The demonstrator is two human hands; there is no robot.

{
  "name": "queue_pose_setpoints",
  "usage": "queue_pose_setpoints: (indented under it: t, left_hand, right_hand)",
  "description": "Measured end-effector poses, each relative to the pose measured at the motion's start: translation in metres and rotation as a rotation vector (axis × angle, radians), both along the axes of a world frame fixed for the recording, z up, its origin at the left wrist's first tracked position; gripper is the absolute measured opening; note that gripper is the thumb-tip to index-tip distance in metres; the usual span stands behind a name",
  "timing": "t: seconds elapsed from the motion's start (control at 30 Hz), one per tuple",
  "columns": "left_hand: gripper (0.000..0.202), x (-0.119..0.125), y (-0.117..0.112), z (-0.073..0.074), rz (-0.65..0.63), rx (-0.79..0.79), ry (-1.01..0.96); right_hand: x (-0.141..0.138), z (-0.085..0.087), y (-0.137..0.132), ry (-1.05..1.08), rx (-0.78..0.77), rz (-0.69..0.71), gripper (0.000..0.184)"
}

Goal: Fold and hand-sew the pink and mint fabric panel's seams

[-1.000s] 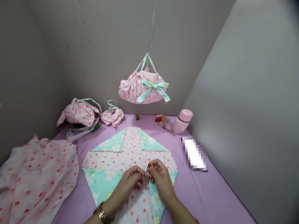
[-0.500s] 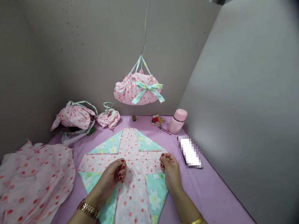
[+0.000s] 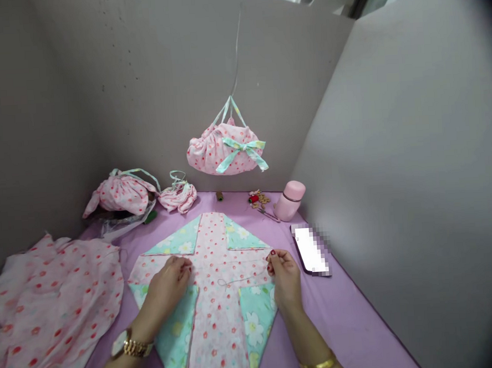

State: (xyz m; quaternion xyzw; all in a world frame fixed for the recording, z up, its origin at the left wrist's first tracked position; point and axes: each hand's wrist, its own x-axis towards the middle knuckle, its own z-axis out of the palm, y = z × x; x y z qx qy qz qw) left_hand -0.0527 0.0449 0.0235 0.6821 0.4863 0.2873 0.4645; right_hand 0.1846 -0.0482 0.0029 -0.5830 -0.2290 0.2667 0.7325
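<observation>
From my head view, the patchwork cloth [image 3: 215,313] lies flat in the middle of the purple-covered table [image 3: 350,322], reaching toward the near edge. My right hand [image 3: 284,279] is over its right side, thumb and forefinger pinched on the thread [image 3: 235,282], which trails off in a small loop across the pink part. My left hand [image 3: 171,280] is at its left side, fingers curled in narrow; the fingertips are turned away, so I can't tell whether they grip the thread's other stretch. A loose pink cloth [image 3: 62,306] covers the table's left edge. Two gathered bundles, one large [image 3: 124,194] and one small [image 3: 179,198], sit toward the far left corner. Along the far edge is the red spool [image 3: 253,199]; near the far right corner stands the pink bottle [image 3: 289,202], the phone [image 3: 311,249] lying by the right edge.
</observation>
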Motion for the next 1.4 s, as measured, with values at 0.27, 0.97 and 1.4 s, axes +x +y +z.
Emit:
queue_pose_setpoints:
  t: [0.27,0.97,1.4]
  left_hand:
    - [0.056,0.047,-0.05,0.002,-0.352,-0.182,-0.375]
    - [0.021,0.027,-0.019,-0.017,-0.358,-0.148,-0.095]
    - [0.023,0.009,0.001,-0.018,-0.288,-0.118,0.043]
  right_hand:
    - [-0.05,0.014,-0.008,-0.205,0.013,0.378,0.015]
    - [0.017,0.019,-0.006,0.545,0.287,0.167,0.029]
    - [0.054,0.016,-0.015,0.509,0.357,0.005,0.028]
